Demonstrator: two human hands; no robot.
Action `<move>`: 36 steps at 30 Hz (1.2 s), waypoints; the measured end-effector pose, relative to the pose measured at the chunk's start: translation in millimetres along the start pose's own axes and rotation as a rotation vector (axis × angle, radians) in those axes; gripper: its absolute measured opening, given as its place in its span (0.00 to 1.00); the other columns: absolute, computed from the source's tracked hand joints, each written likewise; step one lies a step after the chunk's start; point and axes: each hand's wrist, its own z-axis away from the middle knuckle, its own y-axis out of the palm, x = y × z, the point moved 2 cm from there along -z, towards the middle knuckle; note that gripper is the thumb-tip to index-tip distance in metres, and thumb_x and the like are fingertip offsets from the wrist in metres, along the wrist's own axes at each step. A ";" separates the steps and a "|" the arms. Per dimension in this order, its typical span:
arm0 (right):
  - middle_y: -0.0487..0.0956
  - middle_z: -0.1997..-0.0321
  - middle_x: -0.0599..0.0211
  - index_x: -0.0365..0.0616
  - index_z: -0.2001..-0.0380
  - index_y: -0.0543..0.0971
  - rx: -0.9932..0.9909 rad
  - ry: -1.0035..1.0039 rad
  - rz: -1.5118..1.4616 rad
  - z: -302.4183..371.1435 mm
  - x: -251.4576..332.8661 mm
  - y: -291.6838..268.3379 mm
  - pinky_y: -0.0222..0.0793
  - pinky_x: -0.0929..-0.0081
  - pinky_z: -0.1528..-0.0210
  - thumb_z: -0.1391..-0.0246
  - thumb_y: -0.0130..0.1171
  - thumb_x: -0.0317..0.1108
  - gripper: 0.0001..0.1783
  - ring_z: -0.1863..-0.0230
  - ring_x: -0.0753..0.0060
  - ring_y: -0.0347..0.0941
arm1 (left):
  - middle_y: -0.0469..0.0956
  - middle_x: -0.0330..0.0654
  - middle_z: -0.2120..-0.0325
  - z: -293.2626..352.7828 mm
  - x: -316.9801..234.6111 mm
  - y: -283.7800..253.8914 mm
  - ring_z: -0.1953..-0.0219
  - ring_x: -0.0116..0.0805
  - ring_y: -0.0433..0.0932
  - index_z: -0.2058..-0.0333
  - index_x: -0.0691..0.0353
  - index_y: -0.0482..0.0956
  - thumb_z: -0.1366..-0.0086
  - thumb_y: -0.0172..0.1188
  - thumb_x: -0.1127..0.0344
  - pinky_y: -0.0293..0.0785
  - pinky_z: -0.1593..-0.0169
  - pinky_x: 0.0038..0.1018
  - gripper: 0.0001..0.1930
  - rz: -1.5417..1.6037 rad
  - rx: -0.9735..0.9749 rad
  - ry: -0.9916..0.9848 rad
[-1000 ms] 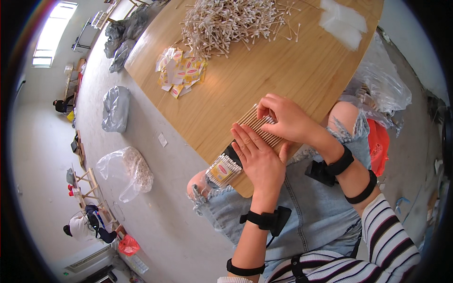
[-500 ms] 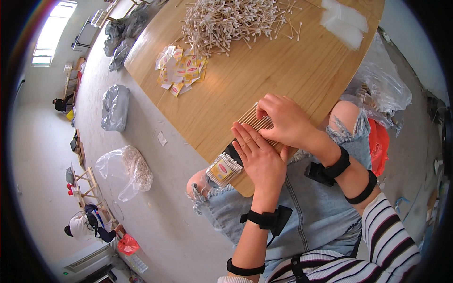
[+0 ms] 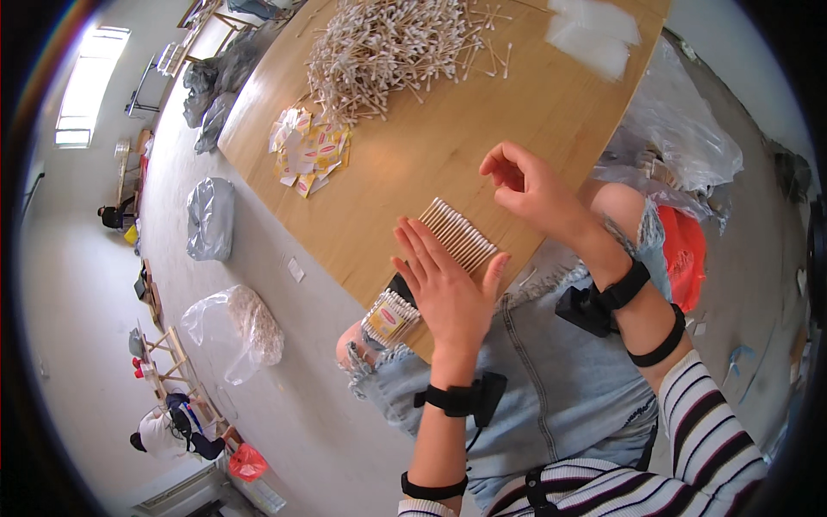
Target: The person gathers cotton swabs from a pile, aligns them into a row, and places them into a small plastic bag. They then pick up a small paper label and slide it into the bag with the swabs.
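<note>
A row of cotton swabs (image 3: 458, 231) lies side by side on the wooden table (image 3: 379, 198), near its front corner. Over the row's near end rests my left hand (image 3: 444, 289), flat with fingers and thumb spread. My right hand (image 3: 538, 191) is raised just right of the row, fingers curled and thumb apart, with nothing visible in it. Left of my left hand, at the table edge, sits a packed stack of cotton swabs (image 3: 392, 317) with a yellow and white card on its front. A black object (image 3: 401, 289) beside that stack is mostly hidden by my left hand.
A large heap of loose cotton swabs (image 3: 388, 52) covers the table's far part. Yellow and white cards (image 3: 310, 151) lie in a pile near the left edge. Clear plastic sleeves (image 3: 594, 34) are at the far right. Bags (image 3: 233, 332) stand on the floor.
My right hand has lifted off the swab row and moved up and away, uncovering the row. My left hand stays over the near end, its thumb now spread wider.
</note>
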 end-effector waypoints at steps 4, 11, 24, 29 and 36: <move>0.73 0.67 0.72 0.40 0.60 0.74 -0.010 -0.037 -0.044 -1.3 -2.7 1.1 0.67 0.80 0.63 0.51 0.57 0.24 0.13 0.68 0.81 0.68 | 0.48 0.66 0.33 -12.2 6.8 -3.8 0.28 0.56 0.44 0.33 0.78 0.37 0.41 0.59 0.35 0.34 0.28 0.49 0.59 -0.039 0.069 0.033; 0.74 0.66 0.68 0.39 0.58 0.74 0.024 -0.057 -0.017 1.4 -1.9 4.8 0.68 0.78 0.64 0.50 0.56 0.23 0.14 0.67 0.78 0.71 | 0.45 0.66 0.32 2.4 -0.6 1.2 0.27 0.57 0.40 0.33 0.79 0.38 0.40 0.58 0.36 0.35 0.28 0.48 0.58 -0.052 0.048 0.060; 0.75 0.68 0.65 0.43 0.75 0.81 0.327 -0.164 0.237 9.1 11.2 -6.2 0.69 0.73 0.64 0.54 0.54 0.24 0.07 0.68 0.69 0.72 | 0.45 0.66 0.31 3.9 -3.1 19.9 0.27 0.57 0.41 0.34 0.80 0.46 0.39 0.56 0.35 0.39 0.27 0.44 0.54 -0.078 -0.029 0.027; 0.75 0.68 0.65 0.42 0.74 0.81 0.343 -0.169 0.256 10.0 7.0 -4.9 0.68 0.74 0.65 0.55 0.54 0.24 0.07 0.69 0.69 0.72 | 0.41 0.64 0.30 7.0 -3.7 18.7 0.26 0.54 0.38 0.33 0.79 0.41 0.39 0.57 0.37 0.38 0.27 0.44 0.55 -0.008 -0.076 0.013; 0.73 0.65 0.69 0.41 0.74 0.81 0.360 -0.146 0.224 10.2 6.8 -2.4 0.64 0.80 0.64 0.54 0.53 0.22 0.07 0.68 0.76 0.68 | 0.43 0.63 0.30 -3.3 6.1 14.9 0.26 0.54 0.39 0.33 0.78 0.42 0.39 0.57 0.37 0.36 0.28 0.46 0.55 -0.055 -0.066 -0.028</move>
